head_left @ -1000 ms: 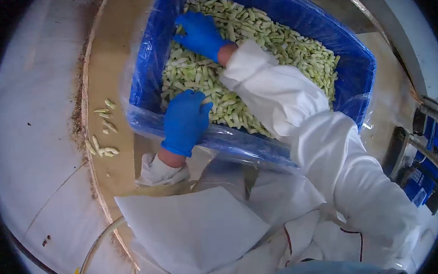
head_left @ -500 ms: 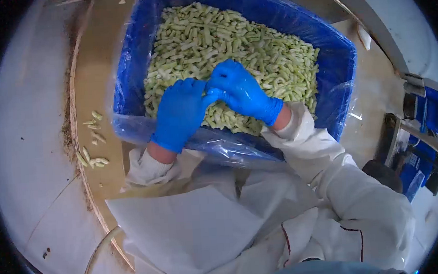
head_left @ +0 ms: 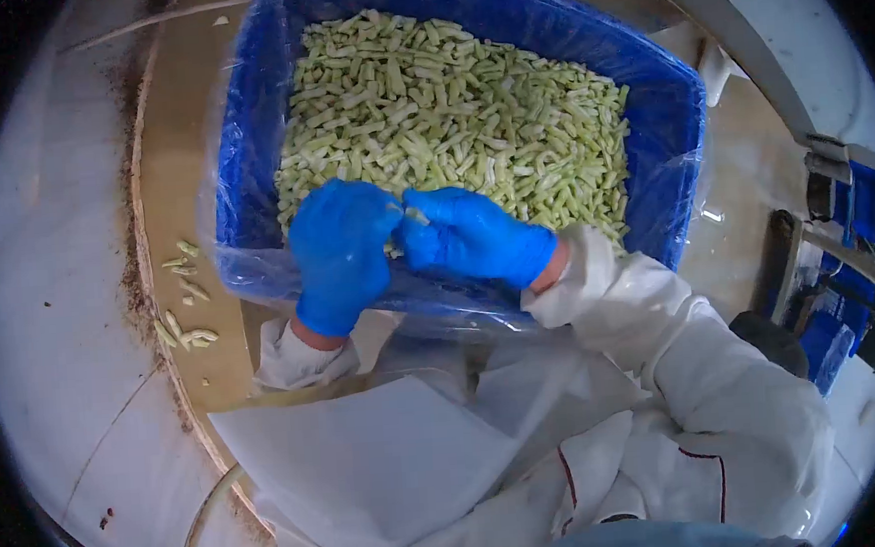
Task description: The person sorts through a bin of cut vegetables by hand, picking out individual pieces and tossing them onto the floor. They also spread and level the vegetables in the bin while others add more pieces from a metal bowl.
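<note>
A blue crate (head_left: 665, 149) lined with clear plastic holds a heap of pale green cut bean pieces (head_left: 448, 112). Both my hands wear blue gloves and meet at the crate's near edge. My left hand (head_left: 339, 249) and my right hand (head_left: 475, 236) pinch a single bean piece (head_left: 414, 215) between their fingertips, just above the heap. White sleeves cover both my arms.
Several loose bean pieces (head_left: 184, 304) lie on the tan board (head_left: 186, 169) left of the crate. A white apron (head_left: 369, 458) hangs below my hands. Blue equipment (head_left: 839, 279) stands at the right. A hose (head_left: 198, 529) runs along the pale floor at lower left.
My right hand pulled back from the crate's far left corner to the near edge and met my left hand. Both hands now pinch one bean piece together.
</note>
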`<state>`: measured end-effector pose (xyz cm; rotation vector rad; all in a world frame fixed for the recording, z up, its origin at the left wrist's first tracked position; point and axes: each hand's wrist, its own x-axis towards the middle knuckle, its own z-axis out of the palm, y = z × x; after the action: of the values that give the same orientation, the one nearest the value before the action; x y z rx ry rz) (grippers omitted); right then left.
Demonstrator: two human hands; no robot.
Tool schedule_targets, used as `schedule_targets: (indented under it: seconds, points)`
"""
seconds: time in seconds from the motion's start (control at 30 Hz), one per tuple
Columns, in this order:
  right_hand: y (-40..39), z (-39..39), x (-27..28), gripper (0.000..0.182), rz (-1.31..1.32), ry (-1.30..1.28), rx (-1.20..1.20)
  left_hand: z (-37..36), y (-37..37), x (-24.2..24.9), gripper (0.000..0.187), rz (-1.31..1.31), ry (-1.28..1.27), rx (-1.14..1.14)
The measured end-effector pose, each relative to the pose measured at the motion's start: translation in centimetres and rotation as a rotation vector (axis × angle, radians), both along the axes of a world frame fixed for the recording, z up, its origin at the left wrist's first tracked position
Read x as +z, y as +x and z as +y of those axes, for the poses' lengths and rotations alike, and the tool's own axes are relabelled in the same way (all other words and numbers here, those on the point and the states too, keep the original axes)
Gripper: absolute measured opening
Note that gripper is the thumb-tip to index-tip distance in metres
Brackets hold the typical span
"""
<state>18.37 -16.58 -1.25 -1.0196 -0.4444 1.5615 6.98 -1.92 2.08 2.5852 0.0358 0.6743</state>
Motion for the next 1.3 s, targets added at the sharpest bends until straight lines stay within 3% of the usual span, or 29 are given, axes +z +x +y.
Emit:
schedule_targets:
  seconds: [0.07,0.1,0.13,0.2,0.27,0.33,0.47,0.53,0.6,0.67,0.7,0.77,0.8,0.9,1.0,1.13,1.17,1.27,1.3]
  points:
    - [3.1,1.1,-0.6,0.038,-0.547,0.164,0.164,0.7,-0.3,0.2,0.016,0.199,-0.257,0.162]
    - [5.3,2.3,-1.4,0.045,-0.741,0.201,0.137,1.1,-0.3,0.3,0.021,0.296,-0.385,0.245]
    - [7.5,3.4,-2.2,0.051,-0.94,0.222,0.102,1.5,-0.4,-0.1,0.027,0.314,-0.282,0.262]
    - [12.1,7.7,-6.4,0.063,-1.402,-0.128,-0.107,1.7,-0.7,-1.4,0.04,0.353,-0.079,0.291]
    - [14.1,12.4,-13.3,0.069,-1.601,-0.108,-0.43,1.1,-1.4,-1.9,0.044,0.468,-0.014,0.301]
    - [9.3,14.0,-8.6,0.074,-1.601,-0.145,-0.143,0.9,-1.3,-2.6,0.045,0.518,0.026,0.306]
    - [2.6,10.3,-7.9,0.075,-1.571,0.263,-0.072,1.4,-0.9,-3.2,0.034,0.619,0.004,0.254]
    - [2.0,6.2,-6.4,0.069,-1.459,0.244,0.219,1.2,-0.3,-2.8,0.027,0.622,-0.002,0.24]
    - [2.9,0.5,-3.7,0.059,-1.172,0.275,0.328,0.3,-0.2,-1.9,0.022,0.542,0.002,0.25]
    - [6.1,-3.7,-1.3,0.051,-1.023,0.157,0.198,0.3,-0.7,-2.3,0.023,0.514,0.021,0.264]
    - [8.4,-5.7,-2.9,0.049,-1.084,0.065,0.064,0.4,-1.1,-2.5,0.024,0.506,0.029,0.271]
    - [14.2,-9.4,-5.3,0.052,-1.063,-0.387,-0.264,0.4,-1.5,-2.5,0.025,0.503,0.051,0.302]
    - [16.8,-10.4,-6.9,0.058,-1.118,-0.556,-0.379,0.7,-1.6,-2.4,0.026,0.5,0.067,0.318]
    - [16.7,-9.9,-10.3,0.056,-1.985,-0.729,-0.363,1.5,-1.7,-2.8,0.022,0.474,0.107,0.308]
    - [14.2,-6.5,-12.6,0.064,-1.77,-0.584,-0.335,1.3,-0.8,-2.6,0.027,0.46,0.074,0.329]
    - [9.4,-5.9,-7.4,0.064,-1.619,-0.253,-0.041,1.4,0.1,-2.6,0.027,0.505,0.032,0.304]
    - [9.4,-5.8,-5.4,0.059,-1.358,-0.167,0.003,1.3,0.1,-2.5,0.026,0.505,0.031,0.3]
    - [12.0,-5.5,-4.9,0.057,-1.041,-0.119,-0.075,1.3,-0.9,-2.5,0.027,0.567,0.05,0.315]
    - [12.6,-4.2,-4.9,0.058,-0.922,-0.171,-0.238,1.4,-1.1,-2.4,0.027,0.59,0.063,0.321]
